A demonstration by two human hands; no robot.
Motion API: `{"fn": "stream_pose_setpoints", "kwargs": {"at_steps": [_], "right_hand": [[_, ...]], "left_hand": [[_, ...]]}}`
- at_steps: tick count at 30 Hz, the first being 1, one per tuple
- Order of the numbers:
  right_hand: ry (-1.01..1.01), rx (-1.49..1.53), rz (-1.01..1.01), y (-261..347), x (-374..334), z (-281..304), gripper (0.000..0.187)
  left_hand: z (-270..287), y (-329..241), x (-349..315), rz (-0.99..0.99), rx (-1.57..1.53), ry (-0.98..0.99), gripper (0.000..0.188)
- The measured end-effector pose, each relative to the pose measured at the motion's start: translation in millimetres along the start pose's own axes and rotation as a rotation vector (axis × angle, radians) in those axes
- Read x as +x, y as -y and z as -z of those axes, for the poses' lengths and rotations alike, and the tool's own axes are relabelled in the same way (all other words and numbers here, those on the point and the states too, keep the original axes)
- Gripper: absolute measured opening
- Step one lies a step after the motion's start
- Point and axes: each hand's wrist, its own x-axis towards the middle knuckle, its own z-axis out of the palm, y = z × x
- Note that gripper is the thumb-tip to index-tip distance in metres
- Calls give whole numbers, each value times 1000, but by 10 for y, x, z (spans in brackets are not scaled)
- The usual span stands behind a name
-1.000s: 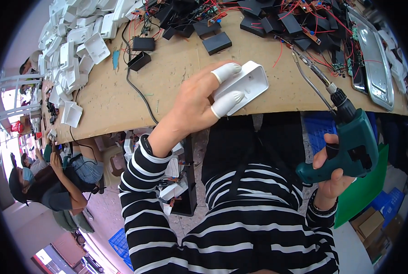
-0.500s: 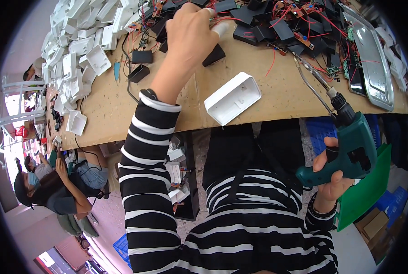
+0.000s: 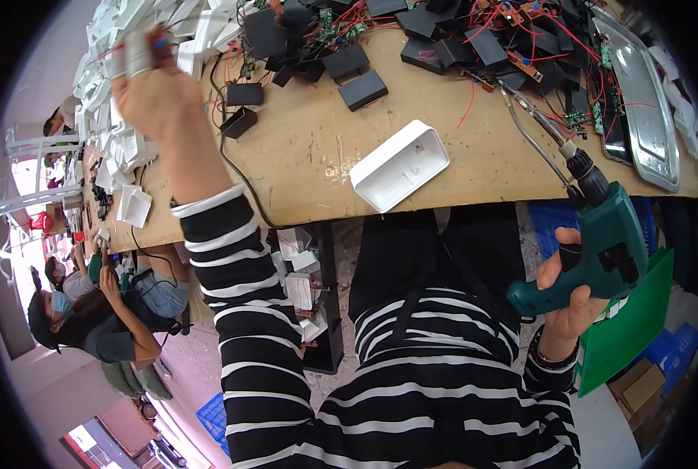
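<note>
My left hand (image 3: pixel 157 98) is over the heap of white plastic housings (image 3: pixel 142 117) at the far left, smeared by motion. Light wraps cover some fingertips. Pinched in it is a small brown circuit board (image 3: pixel 161 51) with a blue part and a red wire, partly blurred. In my right hand (image 3: pixel 572 313) is a green soldering gun (image 3: pixel 619 246), its thin tube and tip pointing up and left to the loose boards at the table's back. One white housing (image 3: pixel 400 168) lies open side up near the front edge, with neither hand touching it.
Black boxes (image 3: pixel 365 90), red wires and circuit boards pile up along the back. A metal tray (image 3: pixel 646 117) lies at the right. A black cable (image 3: pixel 239 176) crosses the table at left. Below right is a green panel (image 3: pixel 630 328); at far left a person (image 3: pixel 114 336) works.
My left hand has swung left from the black box pile to above the white housings, now carrying a small circuit board. The right hand and soldering gun stay nearly still.
</note>
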Motion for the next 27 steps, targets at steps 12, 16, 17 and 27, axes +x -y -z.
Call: {"fn": "stream_pose_setpoints", "kwargs": {"at_steps": [12, 16, 17, 27], "right_hand": [[173, -2, 20, -31, 3, -100, 67], [222, 15, -7, -48, 32, -190, 68], [228, 12, -11, -51, 39, -223, 68], [244, 203, -149, -197, 10, -795, 68]], "left_hand": [[330, -654, -1361, -245, 1087, 790, 17], [372, -760, -1711, -148, 972, 762, 18], [338, -777, -1739, -106, 943, 765, 18], [270, -924, -1951, -48, 930, 794, 23]]}}
